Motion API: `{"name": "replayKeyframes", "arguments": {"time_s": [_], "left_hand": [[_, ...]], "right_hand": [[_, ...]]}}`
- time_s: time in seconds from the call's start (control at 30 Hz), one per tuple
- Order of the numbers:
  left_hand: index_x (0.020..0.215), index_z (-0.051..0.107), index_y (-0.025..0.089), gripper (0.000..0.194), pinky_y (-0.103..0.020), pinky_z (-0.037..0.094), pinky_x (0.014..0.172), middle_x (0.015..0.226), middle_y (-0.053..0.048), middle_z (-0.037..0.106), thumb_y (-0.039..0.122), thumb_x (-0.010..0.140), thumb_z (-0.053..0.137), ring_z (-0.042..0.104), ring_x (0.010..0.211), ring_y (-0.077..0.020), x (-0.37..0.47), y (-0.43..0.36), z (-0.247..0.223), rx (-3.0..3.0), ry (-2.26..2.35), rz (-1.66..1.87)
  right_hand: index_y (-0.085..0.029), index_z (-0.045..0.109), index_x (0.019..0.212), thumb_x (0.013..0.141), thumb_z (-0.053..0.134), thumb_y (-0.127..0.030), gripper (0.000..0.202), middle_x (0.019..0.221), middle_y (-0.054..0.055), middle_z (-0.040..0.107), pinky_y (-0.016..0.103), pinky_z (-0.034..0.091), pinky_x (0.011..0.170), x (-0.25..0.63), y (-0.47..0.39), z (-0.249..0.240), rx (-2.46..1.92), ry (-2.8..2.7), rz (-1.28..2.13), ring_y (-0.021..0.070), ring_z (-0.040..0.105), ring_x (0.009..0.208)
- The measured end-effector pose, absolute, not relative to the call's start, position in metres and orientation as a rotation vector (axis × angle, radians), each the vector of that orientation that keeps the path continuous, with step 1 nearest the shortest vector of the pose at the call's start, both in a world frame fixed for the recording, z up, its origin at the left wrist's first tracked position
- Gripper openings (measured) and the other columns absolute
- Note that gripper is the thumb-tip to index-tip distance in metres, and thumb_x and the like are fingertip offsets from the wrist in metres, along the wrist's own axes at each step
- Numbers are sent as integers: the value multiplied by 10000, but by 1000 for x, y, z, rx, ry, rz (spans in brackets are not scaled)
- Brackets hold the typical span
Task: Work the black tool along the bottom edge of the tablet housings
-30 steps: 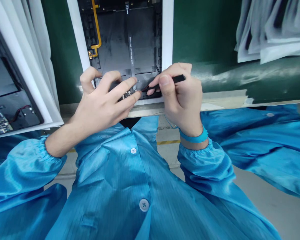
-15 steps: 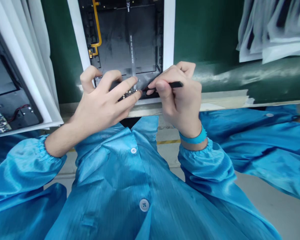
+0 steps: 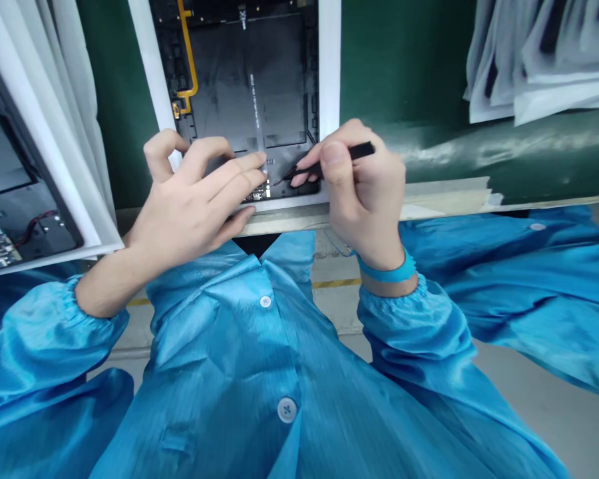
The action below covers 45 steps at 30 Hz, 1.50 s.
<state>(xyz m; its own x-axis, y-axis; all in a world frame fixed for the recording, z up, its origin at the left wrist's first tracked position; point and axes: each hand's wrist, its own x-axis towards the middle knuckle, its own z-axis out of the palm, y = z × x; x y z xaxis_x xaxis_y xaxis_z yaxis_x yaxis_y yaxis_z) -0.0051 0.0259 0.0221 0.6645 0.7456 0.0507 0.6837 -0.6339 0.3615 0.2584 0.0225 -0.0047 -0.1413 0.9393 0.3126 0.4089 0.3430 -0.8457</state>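
Note:
A tablet-like device (image 3: 229, 73), its dark inside exposed, lies in a white sheet or frame. Down its middle runs a pale flat cable (image 3: 256, 106) to a small circuit board (image 3: 257, 194) at the near end. My left hand (image 3: 190, 193) rests over the near left part with its fingers stretched out and spread. The fingertips touch the area around the board and cable end, hiding part of it. Between the thumb and fingers of my right hand (image 3: 364, 186) is a slim black pen-shaped tool (image 3: 357, 152), its tip slanting down towards the board.
At left lies a second opened device (image 3: 24, 179), with white sheets (image 3: 64, 100) beside it. White sleeves (image 3: 539, 66) hang or lie in a stack at the upper right. Beige tape (image 3: 444, 193) runs along the green table's edge. Another person's blue sleeve (image 3: 519, 286) is at right.
My left hand has shifted slightly left, uncovering more of the board. The tool in my right hand has tilted up, showing more of its shaft. The view has shifted a little.

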Motion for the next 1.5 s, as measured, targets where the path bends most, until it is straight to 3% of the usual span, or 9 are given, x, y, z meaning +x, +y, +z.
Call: {"name": "replayKeyframes", "arguments": {"time_s": [0.2, 0.4, 0.57, 0.73, 0.9, 1.03, 1.27, 1.5], "left_hand": [[1512, 655, 301, 373, -774, 331, 1255, 1674, -38, 651, 325, 1165, 519, 562, 1552, -404, -4, 25, 17, 2562, 1130, 282], [1556, 624, 333, 419, -776, 391, 1232, 1679, -24, 648, 277, 1148, 546, 565, 1569, -405, -5, 25, 17, 2590, 1124, 262], [1502, 635, 348, 378, -809, 425, 1169, 1698, -32, 626, 245, 1163, 503, 575, 1563, -418, -2, 27, 24, 2681, 1077, 204], [1420, 693, 288, 313, -814, 372, 1245, 1584, -43, 698, 278, 1151, 534, 551, 1577, -416, 6, 31, 27, 2582, 1088, 236], [1351, 748, 294, 272, -755, 406, 1232, 1647, -18, 663, 261, 1171, 546, 570, 1554, -406, 1, 32, 21, 2658, 1072, 260], [1334, 766, 315, 242, -747, 380, 1252, 1598, -16, 707, 311, 1134, 629, 563, 1548, -397, -1, 33, 21, 2567, 1085, 318], [1415, 766, 347, 331, -837, 334, 1241, 1508, -57, 756, 352, 1104, 652, 545, 1540, -453, 3, 36, 26, 2478, 1083, 364], [1356, 776, 323, 278, -796, 392, 1197, 1562, -33, 730, 266, 1135, 617, 589, 1505, -436, 5, 35, 29, 2570, 1093, 314]], "right_hand": [[-296, 727, 955, 1206, 456, -495, 420, 823, 24, 796, 489, 628, 930, 257, 21, 6, -1192, -1802, 714, 250, 762, 871], [-298, 656, 943, 1205, 483, -384, 325, 853, 0, 773, 492, 562, 986, 259, 23, 2, -1110, -1936, 575, 230, 692, 837], [-279, 703, 955, 1213, 459, -452, 396, 833, 6, 753, 477, 592, 951, 257, 23, -3, -1118, -1866, 612, 220, 714, 832], [-270, 732, 947, 1208, 491, -491, 418, 927, 3, 747, 366, 625, 764, 256, 22, -2, -1168, -1548, 760, 163, 746, 751], [-268, 722, 971, 1216, 440, -562, 475, 931, -27, 737, 365, 643, 914, 257, 22, -5, -1225, -1604, 778, 145, 776, 813], [-281, 716, 981, 1204, 388, -634, 531, 901, -10, 734, 411, 645, 930, 258, 22, -4, -1240, -1664, 771, 182, 781, 837], [-330, 705, 983, 1189, 437, -456, 360, 883, 13, 798, 545, 556, 1162, 260, 24, 11, -1292, -1869, 807, 261, 770, 952], [-287, 695, 967, 1196, 485, -366, 320, 872, -27, 782, 500, 545, 1062, 260, 26, 5, -1119, -1829, 739, 198, 744, 817]]}}
